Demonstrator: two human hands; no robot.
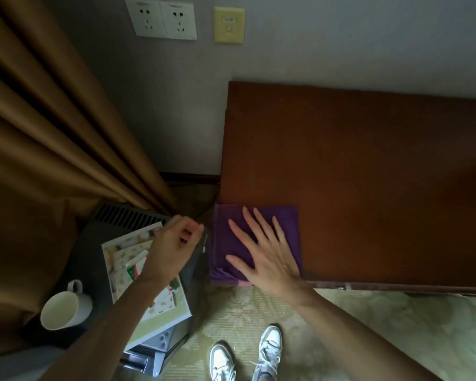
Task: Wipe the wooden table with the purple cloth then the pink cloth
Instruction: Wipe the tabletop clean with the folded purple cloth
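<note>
A folded purple cloth point(283, 221) lies on the near left corner of the reddish-brown wooden table point(368, 166). My right hand point(264, 251) rests flat on the cloth with its fingers spread. A sliver of pink cloth point(245, 283) peeks out under the purple one at the table's front edge. My left hand point(173, 243) hovers left of the table over a dark unit, fingers loosely curled, with nothing seen in it.
A dark unit point(99, 259) left of the table carries a white mug point(65, 306) and a printed booklet point(138, 268). Brown curtains point(52, 133) hang at the left. Wall sockets point(162, 19) sit above. My white shoes point(245, 353) stand on patterned carpet.
</note>
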